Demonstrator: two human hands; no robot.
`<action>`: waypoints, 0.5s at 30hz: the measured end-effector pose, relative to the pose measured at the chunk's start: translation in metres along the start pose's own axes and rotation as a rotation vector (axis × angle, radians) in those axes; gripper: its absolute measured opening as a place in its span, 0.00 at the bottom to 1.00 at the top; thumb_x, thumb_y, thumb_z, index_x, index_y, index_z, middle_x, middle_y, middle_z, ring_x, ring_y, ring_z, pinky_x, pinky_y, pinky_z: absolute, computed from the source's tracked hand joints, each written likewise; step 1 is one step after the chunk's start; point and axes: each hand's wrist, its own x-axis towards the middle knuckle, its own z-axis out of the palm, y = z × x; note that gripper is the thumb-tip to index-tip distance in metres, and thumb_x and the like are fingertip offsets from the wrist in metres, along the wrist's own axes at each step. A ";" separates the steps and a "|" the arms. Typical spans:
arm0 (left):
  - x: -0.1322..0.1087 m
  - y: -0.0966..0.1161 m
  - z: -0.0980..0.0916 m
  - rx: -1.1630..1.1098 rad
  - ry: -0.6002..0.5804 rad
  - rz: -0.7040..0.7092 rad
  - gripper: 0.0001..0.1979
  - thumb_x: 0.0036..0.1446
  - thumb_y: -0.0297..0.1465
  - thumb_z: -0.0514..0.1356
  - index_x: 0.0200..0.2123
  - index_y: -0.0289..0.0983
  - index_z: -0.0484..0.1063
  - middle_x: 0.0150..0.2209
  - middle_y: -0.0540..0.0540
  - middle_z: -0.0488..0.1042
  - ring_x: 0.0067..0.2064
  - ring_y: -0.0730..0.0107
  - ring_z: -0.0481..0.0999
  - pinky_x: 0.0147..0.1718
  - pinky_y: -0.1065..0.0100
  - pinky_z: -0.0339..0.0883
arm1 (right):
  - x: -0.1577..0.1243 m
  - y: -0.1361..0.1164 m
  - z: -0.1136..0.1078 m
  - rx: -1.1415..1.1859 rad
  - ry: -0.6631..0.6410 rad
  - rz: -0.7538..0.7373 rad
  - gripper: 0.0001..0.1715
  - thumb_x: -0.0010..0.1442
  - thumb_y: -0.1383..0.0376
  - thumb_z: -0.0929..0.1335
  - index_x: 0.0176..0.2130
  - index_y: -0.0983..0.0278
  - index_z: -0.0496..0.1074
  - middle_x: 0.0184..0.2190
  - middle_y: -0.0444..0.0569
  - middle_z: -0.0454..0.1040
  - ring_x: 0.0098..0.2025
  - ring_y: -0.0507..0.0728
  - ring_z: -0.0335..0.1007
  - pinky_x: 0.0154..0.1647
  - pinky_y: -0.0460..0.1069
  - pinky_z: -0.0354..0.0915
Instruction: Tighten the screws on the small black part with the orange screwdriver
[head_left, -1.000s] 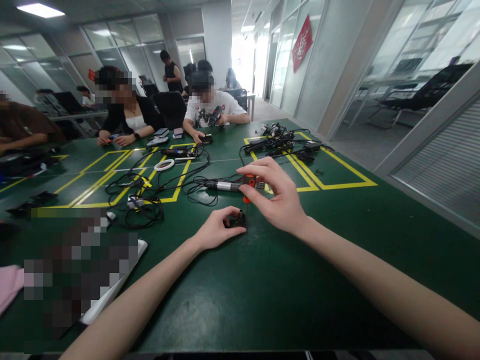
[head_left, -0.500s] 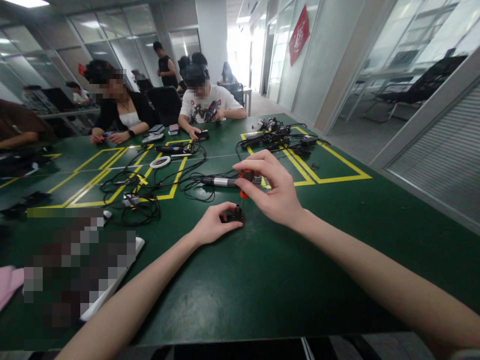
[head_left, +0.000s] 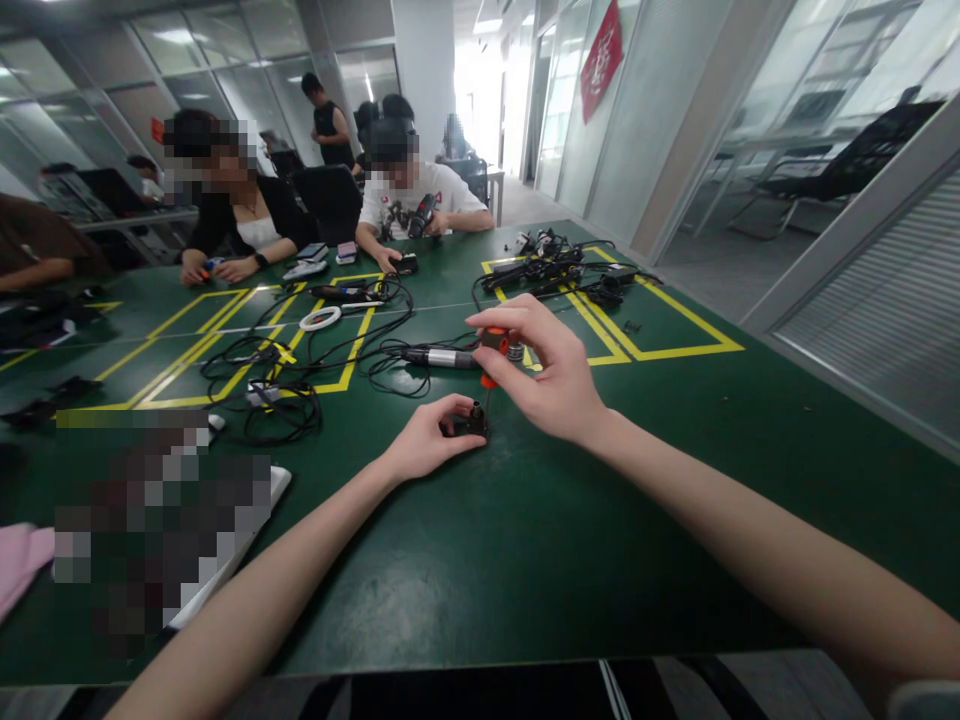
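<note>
My left hand (head_left: 427, 440) holds a small black part (head_left: 475, 420) down on the green table (head_left: 420, 580), thumb and fingers closed around its left side. A short post sticks up from this part. Above and to the right, my right hand (head_left: 551, 370) pinches the handle of an orange and black screwdriver (head_left: 491, 378) between thumb and fingers. The thin shaft points downward, its tip at the right side of the black part. Whether the tip sits in a screw is too small to tell.
Just beyond my hands lies a black and silver cylindrical tool (head_left: 442, 358) with a cable. Tangled black cables (head_left: 285, 400) lie left, and a cable pile (head_left: 540, 268) lies far right. A white roll of tape (head_left: 320, 318) is nearby. Co-workers (head_left: 427, 200) sit across the table.
The view has shifted slightly. My right hand's fingers have turned a little on the screwdriver handle, while my left hand keeps its hold on the black part.
</note>
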 end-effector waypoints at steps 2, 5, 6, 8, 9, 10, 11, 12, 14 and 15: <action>0.000 0.001 0.000 0.009 -0.010 -0.004 0.22 0.56 0.38 0.74 0.52 0.39 0.79 0.48 0.44 0.83 0.45 0.61 0.80 0.43 0.64 0.75 | 0.000 0.001 0.000 0.053 -0.019 0.024 0.15 0.70 0.70 0.68 0.54 0.61 0.78 0.45 0.50 0.82 0.45 0.57 0.80 0.48 0.54 0.77; 0.000 0.001 -0.001 0.030 -0.020 -0.005 0.21 0.57 0.39 0.73 0.52 0.38 0.80 0.47 0.45 0.84 0.42 0.63 0.79 0.42 0.64 0.74 | -0.001 0.004 -0.001 0.131 -0.061 0.063 0.18 0.72 0.70 0.64 0.57 0.61 0.76 0.47 0.51 0.83 0.46 0.56 0.81 0.47 0.54 0.77; 0.000 0.001 -0.001 0.038 -0.023 -0.005 0.20 0.58 0.39 0.73 0.51 0.38 0.80 0.46 0.46 0.84 0.41 0.64 0.78 0.41 0.65 0.74 | -0.001 0.004 -0.001 0.130 -0.061 0.059 0.17 0.73 0.69 0.64 0.56 0.61 0.77 0.47 0.51 0.83 0.46 0.56 0.81 0.47 0.53 0.77; 0.000 0.000 -0.001 0.047 -0.031 -0.002 0.19 0.58 0.40 0.72 0.51 0.37 0.81 0.45 0.46 0.84 0.38 0.66 0.76 0.40 0.65 0.73 | -0.001 0.005 -0.001 0.079 -0.031 0.030 0.13 0.73 0.67 0.66 0.53 0.61 0.79 0.46 0.51 0.82 0.46 0.56 0.80 0.46 0.53 0.76; 0.000 0.000 -0.001 0.047 -0.030 0.000 0.19 0.58 0.39 0.72 0.51 0.37 0.81 0.45 0.45 0.84 0.37 0.67 0.76 0.40 0.65 0.73 | 0.000 0.005 -0.001 0.040 -0.010 0.013 0.12 0.73 0.66 0.68 0.51 0.60 0.80 0.45 0.51 0.81 0.45 0.56 0.79 0.46 0.53 0.76; 0.000 0.000 -0.001 0.041 -0.027 0.002 0.20 0.58 0.39 0.72 0.51 0.37 0.80 0.45 0.45 0.84 0.37 0.67 0.75 0.40 0.65 0.73 | 0.001 0.004 -0.002 0.001 0.009 -0.003 0.11 0.72 0.66 0.70 0.51 0.60 0.81 0.44 0.51 0.80 0.44 0.56 0.78 0.45 0.52 0.76; -0.001 0.000 -0.001 0.031 -0.018 0.003 0.21 0.58 0.39 0.73 0.52 0.38 0.79 0.46 0.45 0.84 0.36 0.68 0.75 0.40 0.65 0.73 | 0.002 0.004 -0.002 -0.028 0.020 -0.015 0.11 0.71 0.67 0.71 0.50 0.60 0.82 0.42 0.50 0.79 0.43 0.56 0.77 0.45 0.52 0.76; -0.001 0.000 0.000 0.018 -0.009 0.004 0.22 0.57 0.38 0.73 0.52 0.38 0.78 0.46 0.45 0.83 0.37 0.67 0.76 0.40 0.65 0.73 | 0.003 0.004 -0.003 -0.041 0.018 -0.021 0.12 0.70 0.67 0.71 0.51 0.60 0.82 0.41 0.49 0.79 0.42 0.56 0.77 0.44 0.52 0.75; -0.001 0.001 0.000 -0.002 0.007 0.005 0.22 0.56 0.38 0.74 0.52 0.38 0.77 0.47 0.45 0.83 0.39 0.66 0.79 0.40 0.65 0.73 | 0.006 0.004 -0.006 -0.011 -0.014 -0.002 0.15 0.70 0.68 0.70 0.54 0.60 0.81 0.40 0.49 0.81 0.42 0.55 0.78 0.45 0.52 0.76; -0.001 0.001 0.001 -0.005 0.010 0.007 0.22 0.56 0.38 0.75 0.51 0.38 0.76 0.47 0.45 0.83 0.41 0.65 0.80 0.40 0.65 0.74 | 0.006 0.005 -0.008 0.024 -0.042 0.020 0.18 0.70 0.69 0.69 0.57 0.60 0.80 0.42 0.49 0.82 0.44 0.55 0.79 0.45 0.52 0.76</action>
